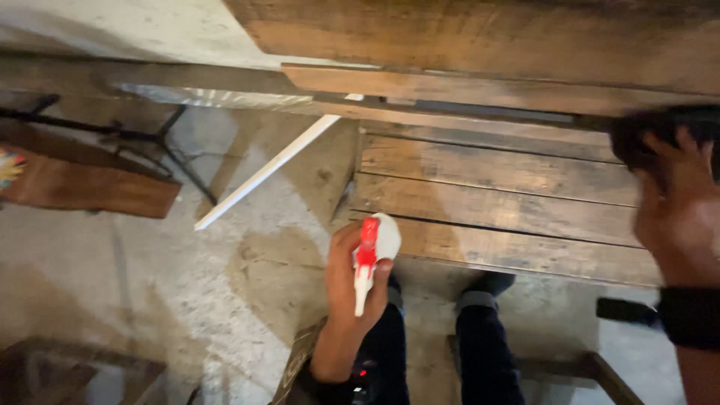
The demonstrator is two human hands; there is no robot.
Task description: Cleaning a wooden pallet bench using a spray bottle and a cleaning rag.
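Observation:
My left hand (346, 285) is closed around a spray bottle head (373, 251), white with a red trigger and nozzle; the bottle's body is hidden behind my hand. It hangs low, in front of a dark wooden slatted bench (495, 202). My right hand (675, 217) is raised at the right edge and grips a dark cloth-like thing (645, 131) pressed against the underside edge of a wooden tabletop (487, 37). A black band sits on my right wrist. The right hand is blurred.
My legs in dark trousers (480, 345) stand on a pale concrete floor (172, 277). A white rod (270, 169) leans diagonally to the floor. A black metal stand (161, 142) and a wooden board (90, 187) lie at left. Wooden pieces sit at the bottom corners.

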